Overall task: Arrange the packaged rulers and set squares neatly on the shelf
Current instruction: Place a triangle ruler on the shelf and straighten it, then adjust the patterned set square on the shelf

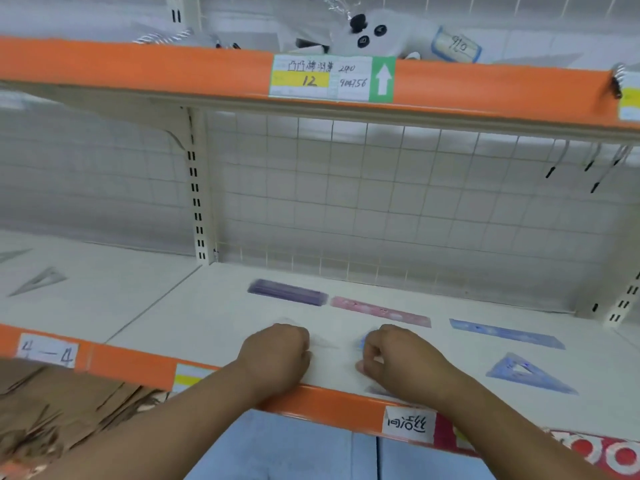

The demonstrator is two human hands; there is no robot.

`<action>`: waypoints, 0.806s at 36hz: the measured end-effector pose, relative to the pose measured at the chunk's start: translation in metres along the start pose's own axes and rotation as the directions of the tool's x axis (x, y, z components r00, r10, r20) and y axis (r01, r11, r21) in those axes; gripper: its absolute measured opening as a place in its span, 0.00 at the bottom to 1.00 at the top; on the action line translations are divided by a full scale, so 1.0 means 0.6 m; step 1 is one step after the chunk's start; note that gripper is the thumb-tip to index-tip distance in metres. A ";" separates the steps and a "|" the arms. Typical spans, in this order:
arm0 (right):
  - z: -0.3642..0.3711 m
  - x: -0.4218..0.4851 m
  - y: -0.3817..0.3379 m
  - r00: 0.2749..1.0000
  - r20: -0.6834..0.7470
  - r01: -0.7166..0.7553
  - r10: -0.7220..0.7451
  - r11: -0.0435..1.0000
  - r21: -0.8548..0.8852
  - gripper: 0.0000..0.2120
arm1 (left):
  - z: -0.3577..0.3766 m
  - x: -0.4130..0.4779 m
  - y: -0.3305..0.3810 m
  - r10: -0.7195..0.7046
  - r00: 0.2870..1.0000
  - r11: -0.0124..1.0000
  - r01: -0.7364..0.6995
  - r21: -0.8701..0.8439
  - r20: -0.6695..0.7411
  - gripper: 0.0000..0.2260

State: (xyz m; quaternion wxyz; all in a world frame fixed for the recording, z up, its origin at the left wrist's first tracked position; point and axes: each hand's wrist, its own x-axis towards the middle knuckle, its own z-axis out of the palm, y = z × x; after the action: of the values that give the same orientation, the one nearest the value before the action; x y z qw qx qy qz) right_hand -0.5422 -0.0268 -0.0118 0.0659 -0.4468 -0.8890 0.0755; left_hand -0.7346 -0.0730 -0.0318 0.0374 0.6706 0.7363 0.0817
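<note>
On the white shelf board [214,327] lie a purple ruler pack [287,292], a pink ruler pack [381,311] and a blue ruler pack [505,334] in a rough row towards the back. A blue set square [526,374] lies at the front right. My left hand [277,351] sits curled at the front edge, its fingers on a faint clear set square [323,342]. My right hand [394,358] is curled too and pinches a small blue packaged piece [363,340], which it mostly hides. The view is blurred.
Grey set squares [38,280] lie on the neighbouring shelf bay to the left. A wire grid back panel [381,209] closes the rear. The orange upper shelf [173,71] with a price label hangs overhead. Hooks [595,168] stick out at the upper right.
</note>
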 end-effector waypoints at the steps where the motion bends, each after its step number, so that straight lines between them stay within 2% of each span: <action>1: 0.001 0.005 -0.012 1.000 0.004 0.027 -0.027 1.000 0.006 0.10 | -0.005 -0.006 -0.009 -0.021 1.000 1.000 0.021 0.005 -0.016 0.11; 8: 0.008 0.063 -0.124 0.989 0.017 0.149 -0.149 0.989 0.006 0.10 | -0.045 -0.062 -0.107 -0.153 0.985 0.988 0.153 -0.002 -0.085 0.12; 15: 0.032 0.125 -0.300 0.960 0.034 0.279 -0.279 0.960 0.009 0.09 | -0.101 -0.142 -0.261 -0.264 0.950 0.964 0.266 -0.011 -0.165 0.12; 23: 0.072 0.191 -0.538 0.931 0.023 0.363 -0.364 0.931 0.035 0.09 | -0.163 -0.247 -0.479 -0.316 0.934 0.946 0.322 0.016 -0.167 0.12; 29: 0.110 0.227 -0.671 0.921 0.011 0.389 -0.390 0.920 0.057 0.10 | -0.173 -0.303 -0.628 -0.382 0.911 0.922 0.387 0.001 -0.153 0.11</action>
State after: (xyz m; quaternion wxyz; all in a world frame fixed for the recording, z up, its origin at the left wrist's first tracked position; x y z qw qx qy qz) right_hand -0.9510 -0.1596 0.0082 0.0818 -0.2585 -0.9584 0.0897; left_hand -1.1036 -0.2935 -0.0040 -0.0130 0.5052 0.8557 0.1113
